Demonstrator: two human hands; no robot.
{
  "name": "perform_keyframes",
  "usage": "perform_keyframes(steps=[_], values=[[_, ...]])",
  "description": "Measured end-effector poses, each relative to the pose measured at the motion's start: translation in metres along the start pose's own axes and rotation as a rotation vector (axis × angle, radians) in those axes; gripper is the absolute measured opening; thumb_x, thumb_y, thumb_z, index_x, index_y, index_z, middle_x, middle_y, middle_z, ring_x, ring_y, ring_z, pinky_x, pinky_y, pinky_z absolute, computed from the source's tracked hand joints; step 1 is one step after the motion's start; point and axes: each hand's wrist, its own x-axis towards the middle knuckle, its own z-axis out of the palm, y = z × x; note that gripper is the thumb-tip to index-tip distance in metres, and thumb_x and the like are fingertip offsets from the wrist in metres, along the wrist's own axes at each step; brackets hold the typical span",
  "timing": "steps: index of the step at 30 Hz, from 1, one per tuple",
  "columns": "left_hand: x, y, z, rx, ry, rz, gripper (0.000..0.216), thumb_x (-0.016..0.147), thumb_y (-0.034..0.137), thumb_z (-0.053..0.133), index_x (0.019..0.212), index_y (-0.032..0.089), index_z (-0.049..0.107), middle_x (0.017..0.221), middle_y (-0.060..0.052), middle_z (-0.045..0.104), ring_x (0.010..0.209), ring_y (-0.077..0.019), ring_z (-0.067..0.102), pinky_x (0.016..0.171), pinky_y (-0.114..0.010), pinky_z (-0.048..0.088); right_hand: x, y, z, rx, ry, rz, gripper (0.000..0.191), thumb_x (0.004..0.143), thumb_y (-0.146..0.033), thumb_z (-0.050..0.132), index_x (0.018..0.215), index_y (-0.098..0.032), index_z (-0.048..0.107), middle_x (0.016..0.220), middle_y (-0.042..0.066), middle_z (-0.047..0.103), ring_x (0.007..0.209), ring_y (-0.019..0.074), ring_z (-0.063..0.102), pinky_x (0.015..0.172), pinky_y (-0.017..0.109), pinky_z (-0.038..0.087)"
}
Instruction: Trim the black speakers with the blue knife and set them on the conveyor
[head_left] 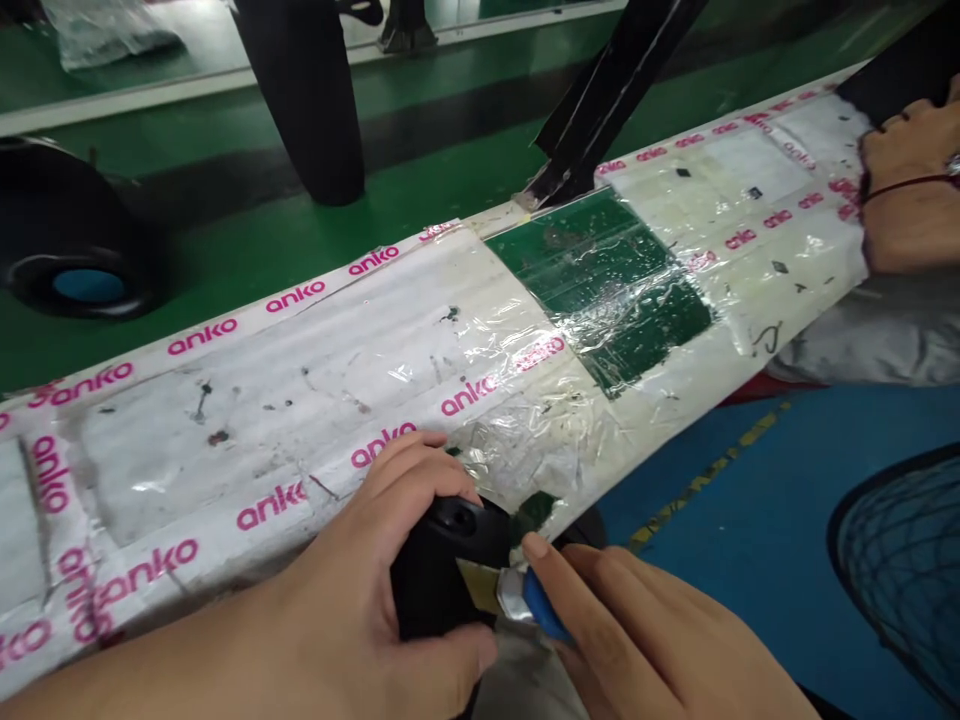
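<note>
My left hand (420, 570) is closed around a black moulded plastic part (424, 590) with a small round hole near its top end. The fingers wrap over its far side and the thumb lies along the near side. My right hand (637, 630) grips a short knife (541, 603) with a blue handle, a metal collar and a flat blade. Its blade lies against the right side of the black part, by my left thumb. Both hands are at the near edge of a white work ledge (360, 350) covered with printed tape and clear film.
Another person's hand (907, 190) rests at the ledge's far right end. Black moulded parts (300, 100) stand or hang beyond the ledge over a green surface. A rounded black part (75, 240) sits at left. A black-rimmed net basket (900, 560) is at lower right, above blue floor.
</note>
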Motion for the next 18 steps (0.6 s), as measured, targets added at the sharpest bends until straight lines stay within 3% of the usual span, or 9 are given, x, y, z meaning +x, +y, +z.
perform_keyframes(steps=[5, 7, 11, 18], values=[[0.0018, 0.0082, -0.0008, 0.041, 0.027, -0.018, 0.038, 0.072, 0.017, 0.071, 0.103, 0.027, 0.051, 0.109, -0.002, 0.055, 0.124, -0.0293, 0.049, 0.112, -0.047, 0.041, -0.0037, 0.0016, 0.0025, -0.005, 0.015, 0.032, 0.043, 0.096, -0.003, 0.036, 0.137, -0.003, 0.050, 0.092, 0.013, 0.074, 0.065, 0.0225, 0.067, 0.052, 0.034, 0.056], [0.0014, 0.0079, -0.0006, 0.050, 0.026, -0.011, 0.038, 0.073, 0.017, 0.071, 0.104, 0.027, 0.050, 0.111, -0.003, 0.055, 0.127, -0.0302, 0.047, 0.109, -0.047, 0.043, -0.0037, 0.0011, 0.0021, 0.001, -0.020, 0.031, 0.043, 0.096, -0.003, 0.036, 0.136, -0.004, 0.051, 0.091, 0.013, 0.074, 0.065, 0.0229, 0.067, 0.052, 0.034, 0.056], [0.0000, 0.0043, -0.0002, 0.075, 0.026, 0.021, 0.040, 0.076, 0.017, 0.070, 0.108, 0.028, 0.050, 0.119, -0.004, 0.055, 0.134, -0.0317, 0.044, 0.107, -0.046, 0.044, -0.0048, -0.0010, 0.0032, -0.027, 0.071, 0.046, 0.047, 0.093, -0.002, 0.036, 0.137, -0.005, 0.051, 0.092, 0.013, 0.073, 0.065, 0.0237, 0.067, 0.052, 0.036, 0.056], [0.0011, 0.0019, 0.0007, 0.103, 0.053, 0.032, 0.038, 0.074, 0.018, 0.072, 0.104, 0.027, 0.050, 0.121, -0.005, 0.057, 0.135, -0.0342, 0.044, 0.100, -0.045, 0.047, 0.0013, -0.0028, -0.0017, -0.060, 0.065, 0.033, 0.045, 0.094, -0.002, 0.035, 0.135, -0.006, 0.051, 0.087, 0.011, 0.073, 0.064, 0.0246, 0.068, 0.048, 0.037, 0.055]])
